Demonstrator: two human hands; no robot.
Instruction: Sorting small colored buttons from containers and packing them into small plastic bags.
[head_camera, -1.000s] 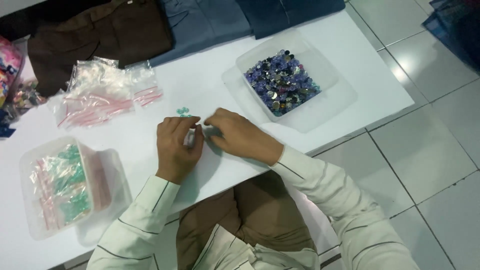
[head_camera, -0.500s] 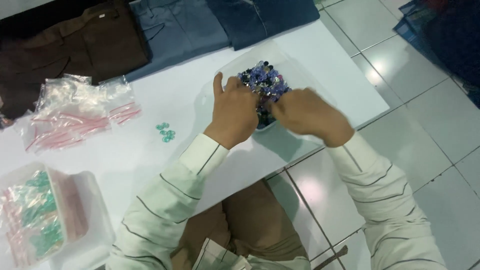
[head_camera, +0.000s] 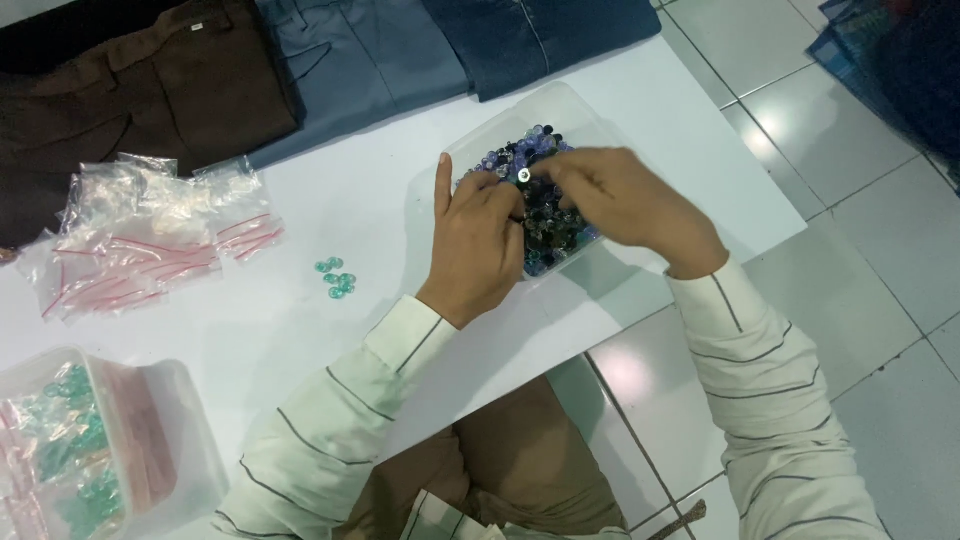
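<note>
Both hands are down in a clear plastic tub (head_camera: 470, 150) of mixed buttons (head_camera: 548, 225) — blue, purple and dark ones heaped together. The left hand (head_camera: 480, 245) rests over the near edge of the heap with its forefinger pointing straight up and the other fingers curled under; whether those curled fingers pinch a button cannot be told. The right hand (head_camera: 625, 205) lies across the heap from the other side, fingers bent inward toward the left hand, and a single pale button (head_camera: 524, 175) sits just at its fingertips — touching or held, it is not clear which.

The tub stands on a white table (head_camera: 330, 330), near its right edge. Well to the left of the hands lies a little cluster of green buttons (head_camera: 337, 278). Farther left is a pile of small clear zip bags (head_camera: 150, 235), and at the near left corner a second clear tub (head_camera: 190, 450) holds bagged green buttons. Folded trousers (head_camera: 350, 60) in brown, grey-blue and dark blue lie along the far side.
</note>
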